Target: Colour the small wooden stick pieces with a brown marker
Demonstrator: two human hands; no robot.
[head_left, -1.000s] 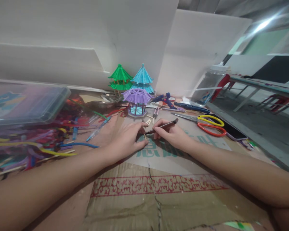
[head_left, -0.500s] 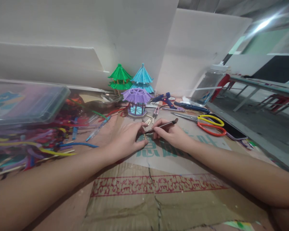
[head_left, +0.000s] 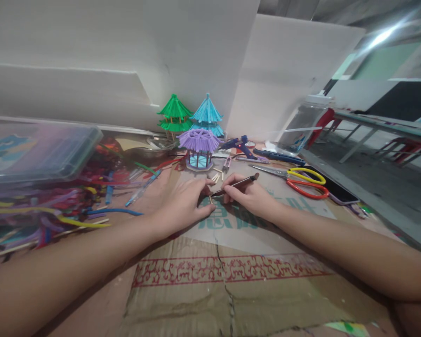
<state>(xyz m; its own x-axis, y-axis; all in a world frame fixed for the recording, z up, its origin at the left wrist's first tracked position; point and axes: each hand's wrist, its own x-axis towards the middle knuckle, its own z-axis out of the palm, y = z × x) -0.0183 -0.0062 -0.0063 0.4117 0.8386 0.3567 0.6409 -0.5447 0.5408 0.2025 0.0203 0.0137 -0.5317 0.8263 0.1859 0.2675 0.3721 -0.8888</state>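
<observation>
My right hand (head_left: 243, 192) is closed around a dark brown pen (head_left: 243, 182), its tip pointing left toward a short wooden stick (head_left: 211, 200). That stick is pinched between the thumb and fingers of my left hand (head_left: 191, 196), which rests on the cardboard (head_left: 182, 299). Several more short sticks (head_left: 215, 178) lie just beyond my fingertips. Behind them stands a small pavilion model (head_left: 200, 145) with a purple roof, dark posts and a light-blue floor. A green-roofed model (head_left: 175, 114) and a blue-roofed model (head_left: 207, 114) stand farther back.
Yellow-and-red-handled scissors (head_left: 307, 180) and a phone (head_left: 337, 187) lie at the right. Behind are a blue glue gun (head_left: 242, 145), small snips (head_left: 227, 164), a dark-blue cutter (head_left: 280, 157) and a clear container (head_left: 301, 126). A plastic box (head_left: 42, 150) and tangled pipe cleaners (head_left: 56, 215) crowd the left.
Both hands keep nearly the same place and grip. The pen's tip sits about where it was against the stick; any shift is very slight.
</observation>
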